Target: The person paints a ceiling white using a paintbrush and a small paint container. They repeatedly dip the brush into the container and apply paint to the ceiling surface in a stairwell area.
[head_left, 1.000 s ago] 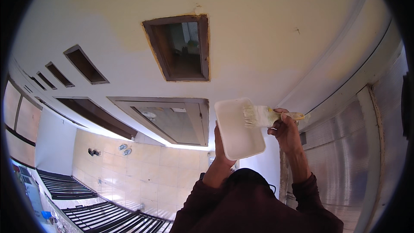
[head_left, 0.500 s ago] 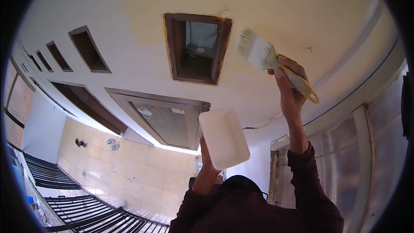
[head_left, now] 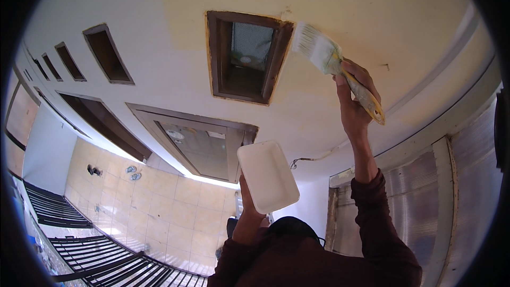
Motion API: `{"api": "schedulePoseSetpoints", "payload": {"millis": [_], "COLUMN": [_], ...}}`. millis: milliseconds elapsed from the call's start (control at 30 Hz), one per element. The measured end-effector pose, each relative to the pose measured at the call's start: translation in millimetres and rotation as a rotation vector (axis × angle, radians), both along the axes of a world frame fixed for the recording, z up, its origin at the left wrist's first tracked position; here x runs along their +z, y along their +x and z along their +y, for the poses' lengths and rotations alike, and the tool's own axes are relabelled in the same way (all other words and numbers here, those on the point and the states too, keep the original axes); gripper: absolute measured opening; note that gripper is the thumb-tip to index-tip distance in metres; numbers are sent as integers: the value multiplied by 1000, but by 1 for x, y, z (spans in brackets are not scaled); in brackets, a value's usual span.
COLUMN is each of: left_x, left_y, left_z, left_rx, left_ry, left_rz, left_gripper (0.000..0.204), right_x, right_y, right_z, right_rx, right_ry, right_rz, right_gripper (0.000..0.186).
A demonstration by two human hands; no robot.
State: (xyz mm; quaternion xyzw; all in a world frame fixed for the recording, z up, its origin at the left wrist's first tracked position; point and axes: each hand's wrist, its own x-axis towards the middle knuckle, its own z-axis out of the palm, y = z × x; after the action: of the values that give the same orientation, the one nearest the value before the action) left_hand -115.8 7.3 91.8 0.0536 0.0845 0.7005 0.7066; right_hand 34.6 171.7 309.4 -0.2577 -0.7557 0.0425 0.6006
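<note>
My right hand [head_left: 355,103] is closed round the yellow handle of the brush [head_left: 332,64], arm stretched up. The handle's end sticks out past my fingers toward the right; the white bristles point up and left from my grip and lie against the wall [head_left: 372,10], just beside the right edge of the brown vent frame [head_left: 279,53]. My left hand [head_left: 249,202] holds the white tray [head_left: 267,176] from underneath, fingers wrapped at its lower edge, well below the brush. The tray's underside faces me, so I cannot tell what is in it
</note>
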Motion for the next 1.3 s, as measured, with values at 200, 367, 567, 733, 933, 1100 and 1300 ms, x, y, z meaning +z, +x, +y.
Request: {"api": "schedulePoseSetpoints", "payload": {"millis": [200,367,567,733,933,1100,1300], "left_x": [3,-7,-13,-6,-14,-8,-23], "left_y": [-1,1,2,2,4,5,5], "left_z": [-1,2,2,3,5,4,5], "left_rx": [-17,15,64,4,48,27,-46], "left_ry": [20,25,91,63,64,28,73], "left_rz": [-84,8,129,-47,81,30,-70], "left_gripper": [57,57,57,57,56,59,67], "right_x": [0,0,-3,-1,-7,4,-3], "right_y": [-2,5,3,2,0,-17,-35], "right_z": [2,15,8,12,20,-2,-8], "right_rx": [92,81,64,141,85,-104,-185], "right_ry": [105,40,46,4,25,206,454], "right_rz": [23,2,21,89,49,-109,-272], "right_gripper": [25,26,26,26,26,32,40]}}
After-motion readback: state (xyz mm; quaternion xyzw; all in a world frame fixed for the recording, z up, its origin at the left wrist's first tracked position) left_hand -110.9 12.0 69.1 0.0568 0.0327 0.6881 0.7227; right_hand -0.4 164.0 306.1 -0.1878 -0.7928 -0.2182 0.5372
